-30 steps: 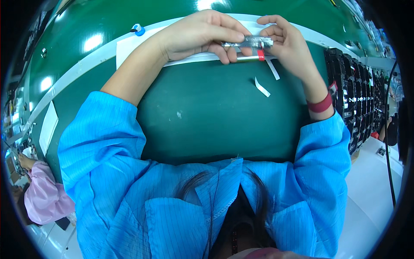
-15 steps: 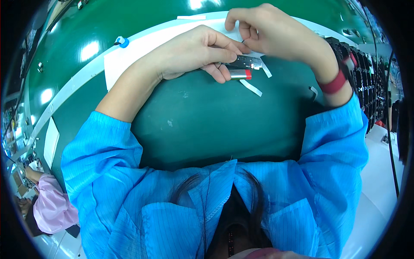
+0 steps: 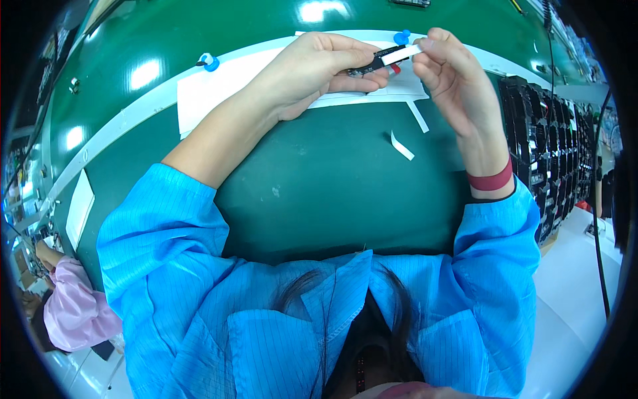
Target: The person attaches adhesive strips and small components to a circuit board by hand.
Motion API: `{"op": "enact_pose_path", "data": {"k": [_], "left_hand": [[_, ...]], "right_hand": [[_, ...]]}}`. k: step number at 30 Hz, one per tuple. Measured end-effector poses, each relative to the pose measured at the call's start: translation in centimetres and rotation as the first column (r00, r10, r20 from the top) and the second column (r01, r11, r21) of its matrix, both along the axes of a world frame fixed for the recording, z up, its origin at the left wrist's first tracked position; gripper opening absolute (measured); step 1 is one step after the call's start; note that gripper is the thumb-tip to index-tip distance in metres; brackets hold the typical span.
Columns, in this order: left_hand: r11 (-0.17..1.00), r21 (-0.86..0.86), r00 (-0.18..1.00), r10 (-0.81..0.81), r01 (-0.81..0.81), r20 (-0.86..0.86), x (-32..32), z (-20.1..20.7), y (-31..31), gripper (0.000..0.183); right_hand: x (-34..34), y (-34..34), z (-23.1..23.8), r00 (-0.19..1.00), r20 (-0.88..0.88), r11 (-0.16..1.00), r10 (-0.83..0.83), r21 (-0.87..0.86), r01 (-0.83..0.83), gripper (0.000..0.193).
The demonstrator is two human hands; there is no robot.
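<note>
The fingers (image 3: 359,85) of the left hand (image 3: 302,80) pinch a thin black part (image 3: 369,65) with tiny bits on it. The right hand (image 3: 465,83) has its thumb and first finger on the end of a white strip (image 3: 402,54). The strip runs along the black part. A small red end (image 3: 395,68) pokes out just below them. All this is held up over white paper (image 3: 216,83) near the far side of the green bench (image 3: 319,199).

Close to the right hand is a little blue thing (image 3: 402,37). A blue and white one (image 3: 210,62) sits at the paper's far left corner. Nearer the person, two more strips lie on the bench: a straight one (image 3: 419,116) touching the paper's edge, and a bent one (image 3: 401,146) apart from it.

A dark red band (image 3: 490,181) goes around the right wrist. Black trays (image 3: 541,149) stand in rows on the right. Far left, a person in pink (image 3: 76,306) sits near more white paper.
</note>
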State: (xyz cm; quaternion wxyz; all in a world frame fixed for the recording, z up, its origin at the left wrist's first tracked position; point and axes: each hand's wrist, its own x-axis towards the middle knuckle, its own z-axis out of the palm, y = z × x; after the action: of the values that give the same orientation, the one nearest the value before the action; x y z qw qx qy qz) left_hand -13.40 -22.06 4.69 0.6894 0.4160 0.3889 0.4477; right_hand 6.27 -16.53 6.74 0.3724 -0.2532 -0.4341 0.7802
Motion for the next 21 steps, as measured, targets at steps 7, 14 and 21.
{"op": "enact_pose_path", "data": {"k": [7, 14, 21], "left_hand": [[0.997, -0.032, 0.978, -0.062, 0.069, 0.197, -0.7, -0.2, 0.6, 0.037], [0.995, -0.027, 0.976, -0.092, 0.099, 0.195, -0.8, 0.0, 0.5, 0.038], [0.995, -0.011, 0.978, -0.097, 0.101, 0.184, -0.9, -0.2, 0.5, 0.038]], "right_hand": [[-0.9, -1.0, -2.1, 0.984, 0.041, 0.975, -0.175, 0.143, 0.167, 0.009], [-1.0, -0.9, -2.7, 0.973, 0.05, 0.963, -0.227, 0.163, 0.216, 0.009], [-0.7, -0.5, -2.9, 0.988, 0.023, 0.98, -0.153, 0.136, 0.149, 0.009]]}}
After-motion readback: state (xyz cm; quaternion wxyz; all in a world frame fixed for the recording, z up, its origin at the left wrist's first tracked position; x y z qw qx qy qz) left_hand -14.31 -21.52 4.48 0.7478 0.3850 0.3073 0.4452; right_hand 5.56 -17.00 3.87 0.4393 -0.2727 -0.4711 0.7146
